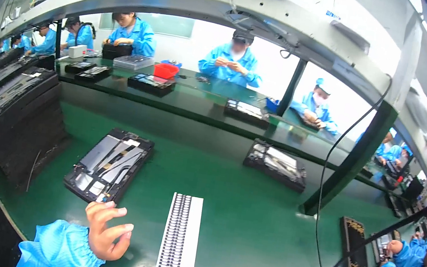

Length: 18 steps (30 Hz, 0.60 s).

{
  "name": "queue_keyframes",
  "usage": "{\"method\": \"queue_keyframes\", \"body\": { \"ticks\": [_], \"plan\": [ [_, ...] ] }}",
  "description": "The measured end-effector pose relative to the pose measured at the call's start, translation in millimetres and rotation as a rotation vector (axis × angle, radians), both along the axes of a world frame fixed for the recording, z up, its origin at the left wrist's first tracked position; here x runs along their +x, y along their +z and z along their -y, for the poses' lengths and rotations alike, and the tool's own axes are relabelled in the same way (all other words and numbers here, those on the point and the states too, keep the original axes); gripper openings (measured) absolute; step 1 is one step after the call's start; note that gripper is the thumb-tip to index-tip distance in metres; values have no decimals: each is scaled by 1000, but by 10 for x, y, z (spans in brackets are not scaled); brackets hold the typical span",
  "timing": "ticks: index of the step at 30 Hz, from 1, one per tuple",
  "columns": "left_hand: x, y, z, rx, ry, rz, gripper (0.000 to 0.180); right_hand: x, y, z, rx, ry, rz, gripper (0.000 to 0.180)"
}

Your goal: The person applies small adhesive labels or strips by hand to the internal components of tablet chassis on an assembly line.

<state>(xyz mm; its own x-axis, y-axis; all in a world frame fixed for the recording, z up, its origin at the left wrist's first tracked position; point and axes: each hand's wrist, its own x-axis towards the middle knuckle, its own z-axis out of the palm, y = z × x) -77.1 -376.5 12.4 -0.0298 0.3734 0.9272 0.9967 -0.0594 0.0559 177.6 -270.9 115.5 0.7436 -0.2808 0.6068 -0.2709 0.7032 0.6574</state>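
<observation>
Green bench (245, 215): left hand (106, 229) (fingers curled) beside tray (109, 164).

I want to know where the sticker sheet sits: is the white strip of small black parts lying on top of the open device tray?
No, the white strip lies flat on the green table, apart from the open device tray and right of the left hand.

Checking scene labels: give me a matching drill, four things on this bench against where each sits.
Things:
1. left hand
2. white sticker strip
3. red bin
4. stack of black trays

Places:
A. far bench, in front of seated workers
B. left edge of the green mat
C. centre foreground, lying flat
D. at the near corner of the open device tray

Pairs: 1-D, 2-C, 3-A, 4-B
</observation>
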Motion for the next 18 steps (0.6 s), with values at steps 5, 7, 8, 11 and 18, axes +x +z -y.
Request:
{"method": "queue_keyframes", "body": {
  "ticks": [5,7,8,11,18],
  "plan": [
    [123,374,-270,-341,-193,34,31,-423,-465,-932,-131,-603,969,22],
    [193,450,-623,-449,-312,49,30,-613,-787,-1409,-347,-736,1186,25],
    [243,521,-748,-492,-348,55,30,-651,-856,-1633,-441,-771,1250,23],
    [326,616,-1216,-460,-408,53,27,-598,-1188,-2293,-814,-915,1165,17],
    [59,136,-2609,-632,-437,552,37,-117,-1410,-3057,-1286,-1184,1101,23]
  ]
}}
